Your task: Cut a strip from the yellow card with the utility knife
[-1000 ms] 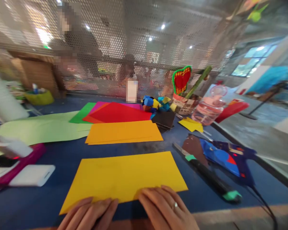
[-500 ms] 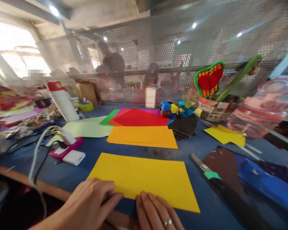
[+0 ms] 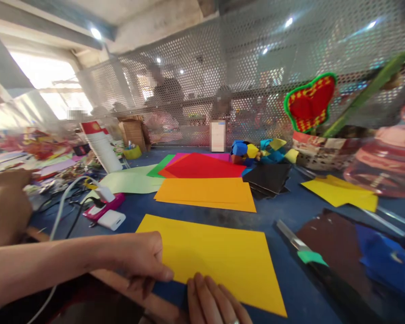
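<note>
Paper sheet (image 3: 216, 256), yellow, flat at near centre of blue tabletop (image 3: 273, 211), both hands on its near edge.
Left hand (image 3: 141, 256) curled, thumb on near edge, can't tell if it pinches paper; right hand (image 3: 212, 299) has fingers straight, close together along the edge, thumb hidden. Orange sheets (image 3: 205, 191) lie just beyond; cutter (image 3: 300, 245) near right, power strip (image 3: 104, 207) and white cable (image 3: 59, 211) left. Risks, judged: uneven pressure between hands could skew the sheet or crease it off line; near edge may slip, since paper is smooth and far corners are unheld. Left forearm (image 3: 70, 261) crosses the cable, so a sideways swing could snag it. Right hand drifting right could meet the cutter.
</note>
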The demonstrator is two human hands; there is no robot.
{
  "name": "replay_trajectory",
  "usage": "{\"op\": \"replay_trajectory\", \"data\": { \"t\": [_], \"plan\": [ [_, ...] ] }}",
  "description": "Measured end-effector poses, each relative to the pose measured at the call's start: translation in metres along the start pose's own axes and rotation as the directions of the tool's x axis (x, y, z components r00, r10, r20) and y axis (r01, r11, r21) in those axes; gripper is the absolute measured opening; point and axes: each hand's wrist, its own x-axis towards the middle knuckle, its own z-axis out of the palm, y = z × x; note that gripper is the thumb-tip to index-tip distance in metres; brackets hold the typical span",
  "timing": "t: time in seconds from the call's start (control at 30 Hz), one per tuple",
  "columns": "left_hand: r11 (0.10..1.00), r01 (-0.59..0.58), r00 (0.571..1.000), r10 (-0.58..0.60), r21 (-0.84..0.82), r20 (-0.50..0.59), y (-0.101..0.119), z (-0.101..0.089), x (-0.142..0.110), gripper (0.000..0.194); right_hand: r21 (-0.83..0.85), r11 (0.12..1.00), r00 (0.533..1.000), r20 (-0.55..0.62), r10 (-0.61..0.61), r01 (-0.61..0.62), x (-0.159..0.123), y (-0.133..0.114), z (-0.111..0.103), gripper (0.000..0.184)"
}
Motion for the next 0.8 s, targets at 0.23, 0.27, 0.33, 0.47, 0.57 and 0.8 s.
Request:
{"op": "replay_trajectory", "data": {
  "t": [0.23,0.27,0.33,0.47,0.57,0.8],
  "plan": [
    [0.995,0.095,0.991,-0.095,-0.003,-0.092,0.006,0.002,-0.007,0.032,0.105,0.913,0.877,-0.252,0.408,-0.394,-0.005,-0.031,0.015,0.049],
    [0.995,0.101,0.99,-0.101,-0.005,-0.096,0.006,0.001,-0.007,0.031,0.105,0.921,0.886,-0.25,0.39,-0.376,-0.005,-0.03,0.015,0.049],
    [0.994,0.113,0.988,-0.113,-0.009,-0.102,0.004,0.0,-0.008,0.028,0.1,0.941,0.907,-0.251,0.338,-0.323,-0.004,-0.026,0.015,0.049],
    [0.991,0.135,0.985,-0.136,-0.011,-0.11,-0.002,-0.002,-0.008,0.024,0.091,0.947,0.91,-0.264,0.32,-0.307,-0.007,-0.021,0.015,0.047],
    [0.988,0.154,0.981,-0.153,-0.003,-0.121,-0.009,-0.004,-0.008,0.024,0.077,0.96,0.921,-0.268,0.282,-0.271,-0.008,-0.018,0.015,0.045],
    [0.977,0.203,0.969,-0.191,0.065,-0.153,-0.021,-0.006,-0.012,0.037,0.058,0.983,0.952,-0.245,0.185,-0.176,-0.006,-0.008,0.013,0.042]
  ]
}}
